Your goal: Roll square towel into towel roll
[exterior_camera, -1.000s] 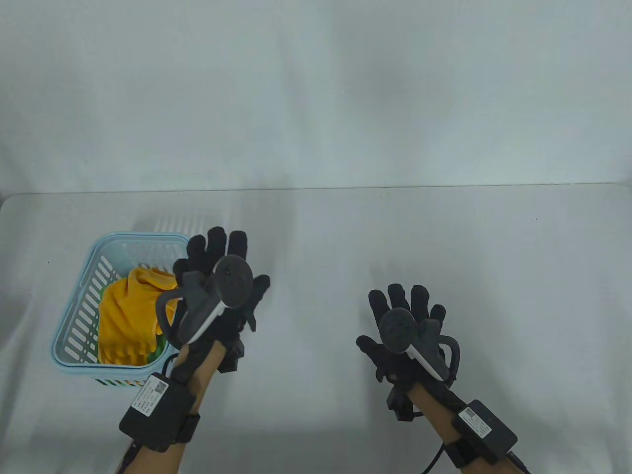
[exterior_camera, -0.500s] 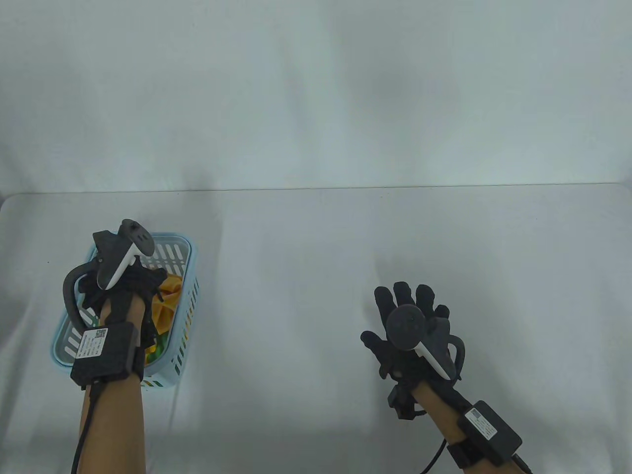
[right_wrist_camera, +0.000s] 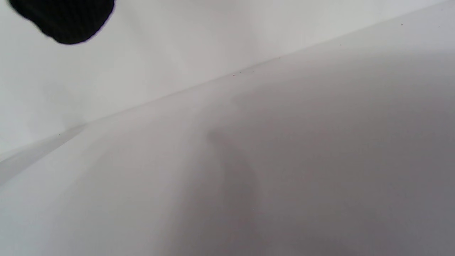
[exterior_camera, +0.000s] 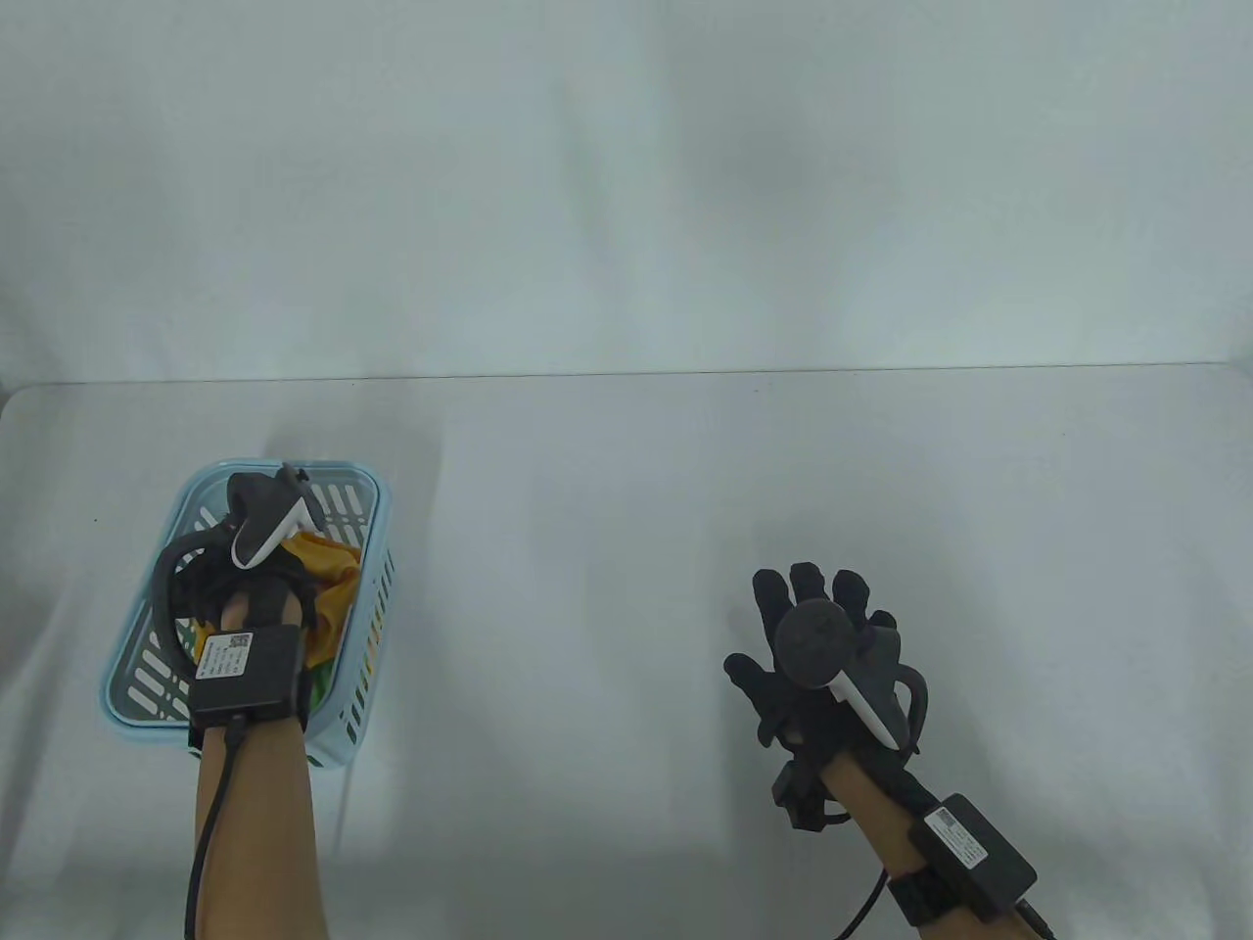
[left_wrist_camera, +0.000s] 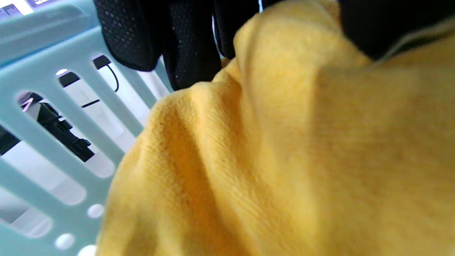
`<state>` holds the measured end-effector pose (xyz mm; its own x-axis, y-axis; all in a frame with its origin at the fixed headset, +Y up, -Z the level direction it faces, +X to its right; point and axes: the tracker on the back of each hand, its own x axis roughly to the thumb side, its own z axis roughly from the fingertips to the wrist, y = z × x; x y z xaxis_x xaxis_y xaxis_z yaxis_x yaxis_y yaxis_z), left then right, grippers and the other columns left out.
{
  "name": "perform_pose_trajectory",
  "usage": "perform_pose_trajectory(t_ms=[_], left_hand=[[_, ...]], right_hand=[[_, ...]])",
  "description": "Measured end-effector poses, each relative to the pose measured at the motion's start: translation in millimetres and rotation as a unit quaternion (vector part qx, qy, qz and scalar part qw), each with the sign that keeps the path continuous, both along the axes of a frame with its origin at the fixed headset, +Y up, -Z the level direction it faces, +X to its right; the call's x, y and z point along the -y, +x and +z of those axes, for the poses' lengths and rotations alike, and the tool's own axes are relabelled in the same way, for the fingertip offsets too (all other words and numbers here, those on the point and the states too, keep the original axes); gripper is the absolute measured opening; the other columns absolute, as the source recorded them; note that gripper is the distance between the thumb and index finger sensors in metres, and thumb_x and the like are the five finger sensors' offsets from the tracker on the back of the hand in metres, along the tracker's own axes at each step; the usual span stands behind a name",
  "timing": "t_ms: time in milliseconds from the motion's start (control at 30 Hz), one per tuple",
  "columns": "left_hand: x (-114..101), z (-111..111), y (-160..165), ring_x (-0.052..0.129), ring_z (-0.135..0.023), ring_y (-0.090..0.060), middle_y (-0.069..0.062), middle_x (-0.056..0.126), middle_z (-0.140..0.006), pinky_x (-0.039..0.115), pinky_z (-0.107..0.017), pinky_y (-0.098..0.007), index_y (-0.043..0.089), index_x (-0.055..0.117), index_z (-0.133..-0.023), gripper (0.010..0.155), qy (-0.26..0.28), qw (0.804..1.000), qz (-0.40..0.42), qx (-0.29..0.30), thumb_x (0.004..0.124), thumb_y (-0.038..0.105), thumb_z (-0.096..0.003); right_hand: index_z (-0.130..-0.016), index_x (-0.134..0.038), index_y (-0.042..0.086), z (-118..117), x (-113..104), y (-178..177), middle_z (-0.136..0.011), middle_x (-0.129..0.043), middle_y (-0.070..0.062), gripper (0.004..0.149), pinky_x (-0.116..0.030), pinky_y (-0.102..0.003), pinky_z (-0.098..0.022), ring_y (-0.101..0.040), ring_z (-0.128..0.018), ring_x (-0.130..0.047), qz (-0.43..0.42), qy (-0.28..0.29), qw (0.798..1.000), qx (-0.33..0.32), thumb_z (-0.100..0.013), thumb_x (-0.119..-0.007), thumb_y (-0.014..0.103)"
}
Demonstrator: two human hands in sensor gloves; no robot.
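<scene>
A crumpled yellow towel (exterior_camera: 333, 578) lies in a light blue slotted basket (exterior_camera: 382, 519) at the table's left. My left hand (exterior_camera: 259, 578) reaches down into the basket on top of it. In the left wrist view the yellow towel (left_wrist_camera: 284, 160) bulges up between my fingers (left_wrist_camera: 192, 46) and thumb (left_wrist_camera: 384, 25), which close on a fold of it beside the basket wall (left_wrist_camera: 46, 85). My right hand (exterior_camera: 812, 627) hovers over bare table at the right, palm down, fingers spread and holding nothing. One fingertip (right_wrist_camera: 64, 17) shows in the right wrist view.
A bit of green cloth (exterior_camera: 319, 678) peeks out under the yellow towel in the basket. The white table (exterior_camera: 626, 509) ends at a far edge against a white wall. My right forearm comes in from the bottom right.
My left hand swung left from beside the basket, turned fingers-down and sank into it onto the yellow towel. The right hand drifted slightly right and stayed spread.
</scene>
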<state>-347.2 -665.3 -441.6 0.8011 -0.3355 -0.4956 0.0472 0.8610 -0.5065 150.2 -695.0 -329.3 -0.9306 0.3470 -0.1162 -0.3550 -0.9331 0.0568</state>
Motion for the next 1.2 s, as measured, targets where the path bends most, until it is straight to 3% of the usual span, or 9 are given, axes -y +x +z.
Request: perform_pose_trajectory(t_ms=[167, 433, 800, 1100, 1200], left_hand=[[0.4, -2.5, -1.4, 0.096, -0.061, -0.014, -0.001, 0.070, -0.097, 0.081, -0.060, -0.044, 0.026, 0.051, -0.105, 0.077, 0.016, 1.000, 0.020, 0.006, 0.086, 0.034, -0.0371], [-32.7, 1.6, -1.2, 0.101, -0.053, -0.014, 0.001, 0.080, -0.086, 0.084, -0.056, -0.044, 0.030, 0.075, -0.091, 0.055, 0.074, 0.997, 0.003, 0.008, 0.087, 0.032, -0.0367], [-121.1, 23.9, 5.7, 0.102, -0.053, -0.014, 0.002, 0.081, -0.085, 0.085, -0.057, -0.043, 0.031, 0.077, -0.089, 0.053, 0.215, 0.975, 0.053, 0.019, 0.087, 0.033, -0.0370], [-195.5, 46.9, 26.3, 0.102, -0.053, -0.013, 0.002, 0.081, -0.085, 0.085, -0.056, -0.043, 0.031, 0.077, -0.088, 0.052, 0.321, 0.941, 0.076, 0.073, 0.087, 0.033, -0.0374], [-220.0, 57.1, 35.9, 0.102, -0.053, -0.013, 0.001, 0.080, -0.085, 0.085, -0.056, -0.043, 0.031, 0.077, -0.088, 0.052, 0.367, 0.920, 0.100, 0.096, 0.087, 0.033, -0.0376]], right_hand=[[-0.098, -0.023, 0.049, -0.3, -0.4, 2.1, -0.113, -0.016, 0.013, 0.083, -0.018, -0.066, -0.074, -0.032, -0.109, -0.009, -0.002, 0.001, 1.000, 0.005, -0.031, -0.070, 0.065], [-0.098, -0.024, 0.048, -1.1, -0.6, 4.6, -0.114, -0.017, 0.012, 0.082, -0.019, -0.066, -0.074, -0.032, -0.109, -0.010, -0.014, 0.001, 1.000, 0.009, -0.032, -0.070, 0.064], [-0.098, -0.025, 0.048, -0.9, 1.1, 5.7, -0.113, -0.020, 0.012, 0.081, -0.020, -0.065, -0.074, -0.033, -0.109, -0.011, -0.025, 0.001, 1.000, 0.008, -0.032, -0.070, 0.064], [-0.098, -0.026, 0.048, 0.5, -0.1, 11.3, -0.113, -0.020, 0.012, 0.081, -0.020, -0.066, -0.074, -0.032, -0.109, -0.012, -0.038, 0.003, 0.999, 0.018, -0.032, -0.070, 0.064], [-0.098, -0.026, 0.047, 0.6, 0.3, 11.6, -0.113, -0.020, 0.011, 0.081, -0.021, -0.065, -0.074, -0.033, -0.109, -0.012, -0.039, 0.002, 0.999, 0.018, -0.032, -0.070, 0.064]])
